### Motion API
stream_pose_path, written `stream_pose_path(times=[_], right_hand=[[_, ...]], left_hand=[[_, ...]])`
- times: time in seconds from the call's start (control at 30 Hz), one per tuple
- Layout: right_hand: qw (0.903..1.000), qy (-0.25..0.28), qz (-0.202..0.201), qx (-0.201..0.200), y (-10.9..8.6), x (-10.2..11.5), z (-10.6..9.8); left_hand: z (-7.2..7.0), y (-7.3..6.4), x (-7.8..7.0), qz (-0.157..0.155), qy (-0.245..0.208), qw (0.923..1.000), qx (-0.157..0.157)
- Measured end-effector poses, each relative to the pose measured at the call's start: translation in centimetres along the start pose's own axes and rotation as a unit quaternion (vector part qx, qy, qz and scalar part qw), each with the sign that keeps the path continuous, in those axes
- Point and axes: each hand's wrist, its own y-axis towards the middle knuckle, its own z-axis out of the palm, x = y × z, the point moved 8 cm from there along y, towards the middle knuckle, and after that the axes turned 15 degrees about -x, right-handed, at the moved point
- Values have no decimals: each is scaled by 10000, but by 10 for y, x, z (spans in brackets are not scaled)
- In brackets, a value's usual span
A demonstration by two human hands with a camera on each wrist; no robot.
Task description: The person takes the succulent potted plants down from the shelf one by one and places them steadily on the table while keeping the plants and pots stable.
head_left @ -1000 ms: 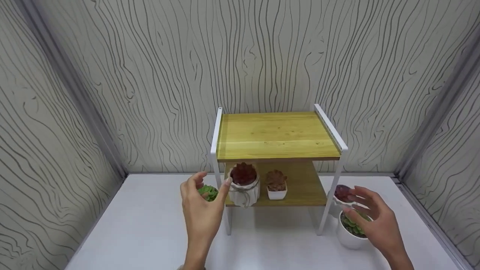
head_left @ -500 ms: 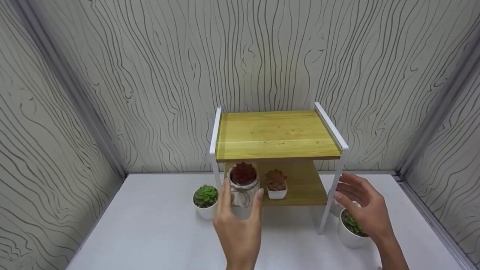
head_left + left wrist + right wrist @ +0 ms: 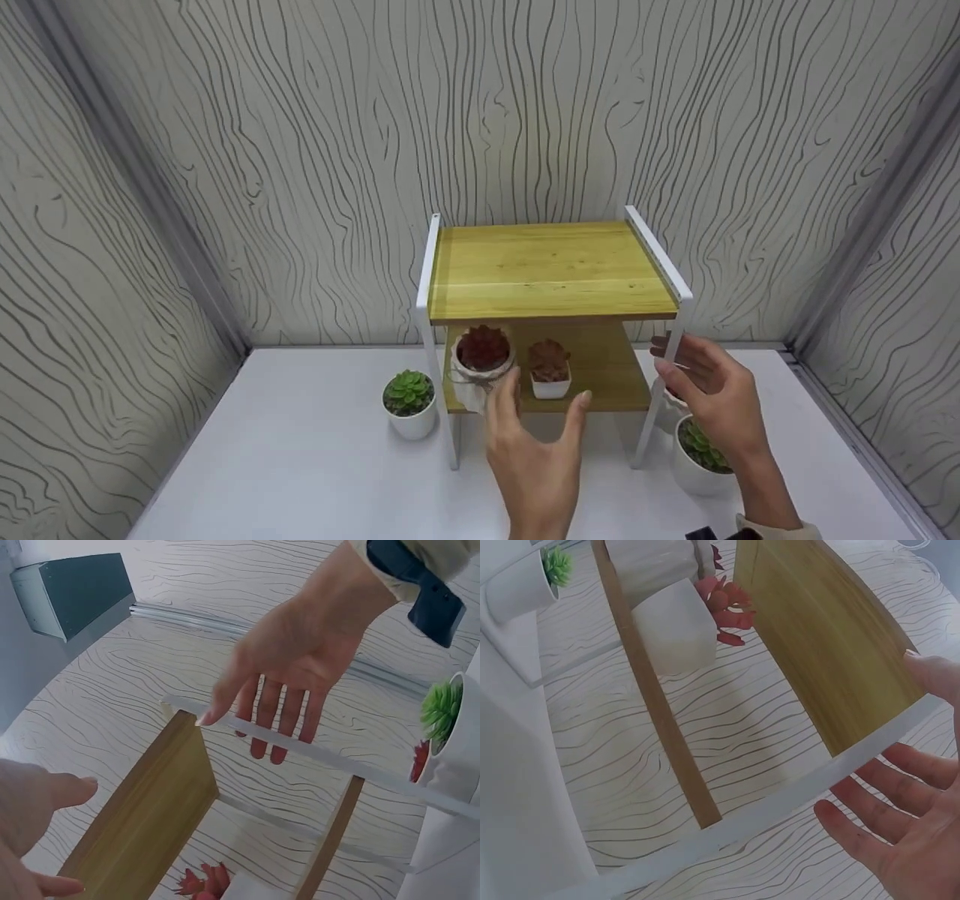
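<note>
In the head view, my left hand (image 3: 538, 457) is in front of the rack's lower shelf (image 3: 600, 375), fingers and thumb spread with nothing between them. Beside its fingers stands a white textured pot with a dark red succulent (image 3: 484, 349). A small square white pot with a reddish succulent (image 3: 550, 386) sits to the right on the same shelf. My right hand (image 3: 720, 405) is at the rack's right white leg (image 3: 654, 420). Its fingers extend behind the leg, its thumb on the near side, as the right wrist view also shows.
The rack's wooden top board (image 3: 551, 270) has raised white side rails. On the white table, a potted green succulent (image 3: 410, 405) stands left of the rack. Another green one (image 3: 701, 457) stands at the right, before a pot partly hidden by my right hand. Wood-patterned walls (image 3: 300, 150) surround the table.
My left hand has moved right from the left green succulent, past the textured pot, which now sits slightly turned. The right hand has moved up and left from the pots to the rack's leg.
</note>
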Motion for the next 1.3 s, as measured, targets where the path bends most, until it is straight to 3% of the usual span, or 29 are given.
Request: stream_pose_path(times=[0.27, 0.5, 0.9, 1.3], right_hand=[[9990, -346, 237, -147, 3, 2, -5], [9987, -130, 392, -298, 7, 5, -8], [9988, -181, 345, -300, 11, 10, -4], [9984, -242, 437, -259, 11, 10, -1]], left_hand=[[21, -17, 11, -18, 12, 9997, -229], [36, -25, 24, -59, 105, 9994, -331], [59, -25, 42, -514, 212, 9983, -161], [73, -20, 46, -526, 139, 9970, -553]])
